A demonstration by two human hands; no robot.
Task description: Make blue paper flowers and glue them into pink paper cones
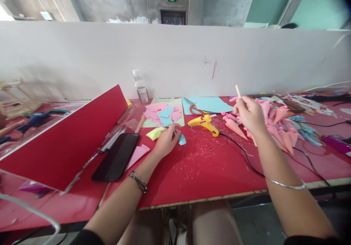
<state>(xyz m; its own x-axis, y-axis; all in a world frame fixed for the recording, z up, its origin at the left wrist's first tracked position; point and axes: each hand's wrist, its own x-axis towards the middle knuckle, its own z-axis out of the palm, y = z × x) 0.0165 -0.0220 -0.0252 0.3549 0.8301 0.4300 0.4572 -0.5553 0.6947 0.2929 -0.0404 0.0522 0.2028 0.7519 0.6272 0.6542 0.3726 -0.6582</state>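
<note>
While right hand (pixel 248 113) pinches a wooden stick (pixel 237 91) upright | left hand (pixel 166 141) closes on blue paper piece (pixel 182 139) on surface (pixel 208 164) | step: seemingly gathering paper | next: likely needs paper brought to stick.

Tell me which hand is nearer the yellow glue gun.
Left. The left hand rests just left of the glue gun; the right hand, holding a stick, is farther to its right.

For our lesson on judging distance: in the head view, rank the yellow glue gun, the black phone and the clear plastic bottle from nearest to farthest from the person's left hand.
From the left hand:
1. Yellow glue gun, just right.
2. Black phone, lying to its left.
3. Clear plastic bottle, back by the white wall.
</note>
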